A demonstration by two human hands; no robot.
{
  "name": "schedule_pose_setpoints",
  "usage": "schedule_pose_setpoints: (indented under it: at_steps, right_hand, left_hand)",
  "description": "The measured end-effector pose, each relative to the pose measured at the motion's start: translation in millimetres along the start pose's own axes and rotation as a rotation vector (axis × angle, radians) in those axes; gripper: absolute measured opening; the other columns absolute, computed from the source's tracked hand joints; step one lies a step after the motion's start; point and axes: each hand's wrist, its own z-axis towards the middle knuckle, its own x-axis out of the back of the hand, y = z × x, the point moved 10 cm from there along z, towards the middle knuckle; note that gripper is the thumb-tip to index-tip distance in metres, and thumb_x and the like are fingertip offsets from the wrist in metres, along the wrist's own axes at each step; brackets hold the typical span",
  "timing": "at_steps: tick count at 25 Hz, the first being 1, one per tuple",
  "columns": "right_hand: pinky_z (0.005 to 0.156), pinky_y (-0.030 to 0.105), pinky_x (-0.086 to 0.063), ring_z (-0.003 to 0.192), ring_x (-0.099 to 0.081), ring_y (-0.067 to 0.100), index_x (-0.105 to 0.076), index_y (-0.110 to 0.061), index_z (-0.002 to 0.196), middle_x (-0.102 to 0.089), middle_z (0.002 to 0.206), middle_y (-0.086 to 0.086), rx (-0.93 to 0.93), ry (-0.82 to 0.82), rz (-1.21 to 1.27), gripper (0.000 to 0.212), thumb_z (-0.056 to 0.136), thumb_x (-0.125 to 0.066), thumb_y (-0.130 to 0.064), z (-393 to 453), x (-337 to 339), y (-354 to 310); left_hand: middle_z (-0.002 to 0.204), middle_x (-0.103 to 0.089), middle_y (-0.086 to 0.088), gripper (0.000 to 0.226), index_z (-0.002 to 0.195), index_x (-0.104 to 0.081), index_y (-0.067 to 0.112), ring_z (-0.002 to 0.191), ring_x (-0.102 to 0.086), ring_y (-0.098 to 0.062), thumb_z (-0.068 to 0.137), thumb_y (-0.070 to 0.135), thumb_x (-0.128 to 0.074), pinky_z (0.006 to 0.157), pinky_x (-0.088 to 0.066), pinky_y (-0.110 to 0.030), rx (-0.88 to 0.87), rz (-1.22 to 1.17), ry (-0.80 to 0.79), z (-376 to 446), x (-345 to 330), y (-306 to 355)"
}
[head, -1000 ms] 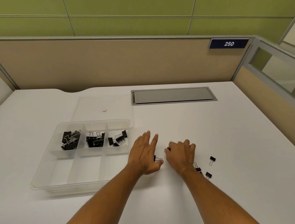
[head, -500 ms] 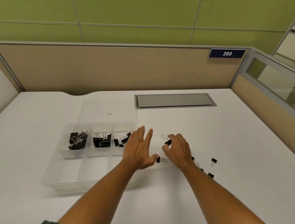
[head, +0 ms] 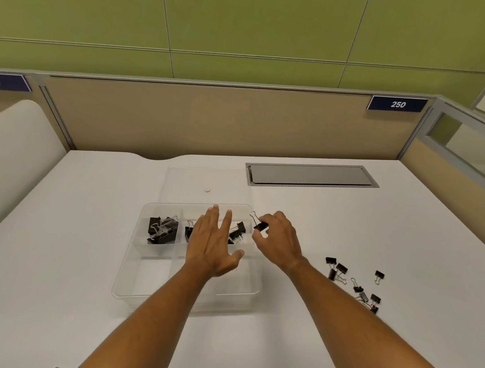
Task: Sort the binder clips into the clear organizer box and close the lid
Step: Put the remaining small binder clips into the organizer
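Note:
The clear organizer box [head: 127, 276] lies open on the white desk, with its clear lid [head: 206, 180] folded back behind it. Black binder clips fill its three far compartments, the largest [head: 161, 229] on the left. My left hand [head: 212, 245] hovers flat and open over the middle and right far compartments, hiding part of the clips there. My right hand [head: 277, 239] pinches a small black binder clip [head: 260, 225] at the box's far right corner. Several loose clips [head: 353, 281] lie on the desk to the right.
A grey cable hatch [head: 309, 176] is set into the desk behind the box. Beige partition walls [head: 211, 122] close off the desk at the back and right. A white rounded panel [head: 9, 148] stands at the left.
Both hands moved left and away from me, from the bare desk to the box. My right hand picked up a small clip and carried it to the box's corner. The camera tilted left.

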Motion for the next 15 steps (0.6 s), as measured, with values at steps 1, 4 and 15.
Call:
schedule_pose_setpoints:
  at_steps: [1,4,15]
  right_hand:
    - [0.082,0.036,-0.055,0.093,-0.063,0.024,-0.062,-0.010,0.118,-0.058,0.110,0.009,0.012,-0.020,0.008,0.034,0.087,-0.062,-0.024,0.1,-7.1,-6.9]
    - [0.090,0.035,-0.051,0.100,-0.061,0.025,-0.063,-0.009,0.120,-0.060,0.113,0.011,0.046,-0.069,0.017,0.033,0.088,-0.060,-0.014,-0.8,-25.4,-22.2]
    - [0.106,0.033,-0.038,0.129,-0.045,0.025,-0.045,-0.009,0.138,-0.045,0.140,0.010,-0.044,-0.026,-0.061,0.049,0.091,-0.056,-0.019,-19.1,-21.0,-10.2]
  left_hand:
    - [0.161,0.006,-0.016,0.095,0.154,0.003,0.019,0.150,0.003,-0.030,0.085,0.067,-0.040,0.120,-0.004,-0.043,0.006,0.010,0.000,-2.5,0.0,-7.7]
    - [0.161,0.006,-0.016,0.094,0.154,0.003,0.019,0.150,0.004,-0.029,0.085,0.067,-0.039,0.120,-0.003,-0.043,0.026,0.021,-0.013,-9.4,-1.5,-27.7]
    - [0.162,0.004,-0.015,0.095,0.155,0.002,0.019,0.150,0.002,-0.029,0.084,0.066,-0.041,0.121,-0.005,-0.043,-0.046,-0.018,-0.021,-15.6,-5.9,-32.2]
